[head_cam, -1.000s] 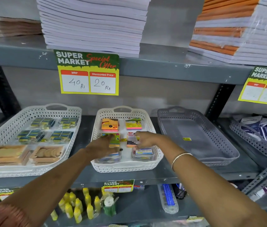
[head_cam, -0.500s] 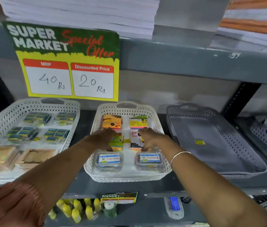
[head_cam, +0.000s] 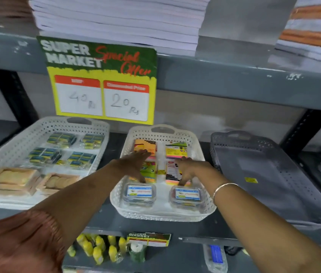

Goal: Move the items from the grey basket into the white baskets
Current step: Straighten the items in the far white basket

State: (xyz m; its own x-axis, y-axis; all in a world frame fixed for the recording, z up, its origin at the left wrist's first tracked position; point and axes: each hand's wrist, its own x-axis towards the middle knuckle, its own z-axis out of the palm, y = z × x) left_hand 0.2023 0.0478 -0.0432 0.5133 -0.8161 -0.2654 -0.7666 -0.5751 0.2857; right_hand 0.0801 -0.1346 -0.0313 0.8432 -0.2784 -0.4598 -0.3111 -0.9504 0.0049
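The grey basket stands at the right of the shelf and holds only a small yellow sticker. In the middle white basket lie two sticky-note packs at the back, an orange pack and a pink-green pack. Two clear boxes sit at its front. My left hand lies flat, fingers spread, on a green-yellow pack in the middle row. My right hand rests with arched fingers on the white-red pack beside it. Neither pack is lifted.
A wider white basket at the left holds several small blue-yellow packets and two wooden trays. A price sign hangs from the upper shelf edge, just above the baskets. Paper stacks sit on top. Yellow bottles stand on the shelf below.
Both hands have slid a little farther back in the middle white basket, uncovering the two clear boxes at its front. The view has come closer to the shelf.
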